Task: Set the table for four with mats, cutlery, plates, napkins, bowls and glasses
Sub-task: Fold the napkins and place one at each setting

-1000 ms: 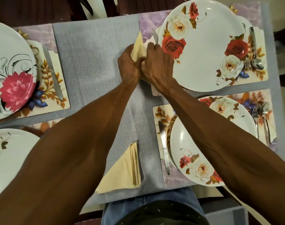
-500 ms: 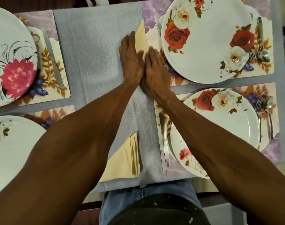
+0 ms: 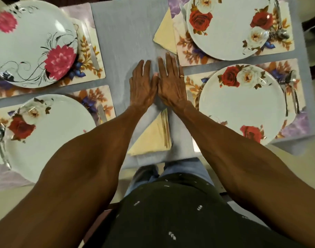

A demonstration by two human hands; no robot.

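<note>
head view: left hand (image 3: 143,86) and right hand (image 3: 172,85), fingers straight and holding nothing, lie flat on woven grey runner (image 3: 124,33); folded cream triangular napkin (image 3: 166,34) beside glossy rose-print plate (image 3: 230,25); napkin stack (image 3: 153,137) near the wrists.

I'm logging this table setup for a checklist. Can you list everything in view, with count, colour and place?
plates: 4, white with floral prints, one on each mat
mats: 4, floral, two on either side of the cloth
cloth: 1, grey, down the table's middle
folded napkin: 1, pale yellow, beside the far right mat
napkin stack: 1, pale yellow, near edge of the cloth
knives: 4, silver, at the plates' inner sides
forks and spoons: silver, at the outer sides; count unclear
left hand: flat, open, mid-cloth
right hand: flat, open, wears a ring
</note>
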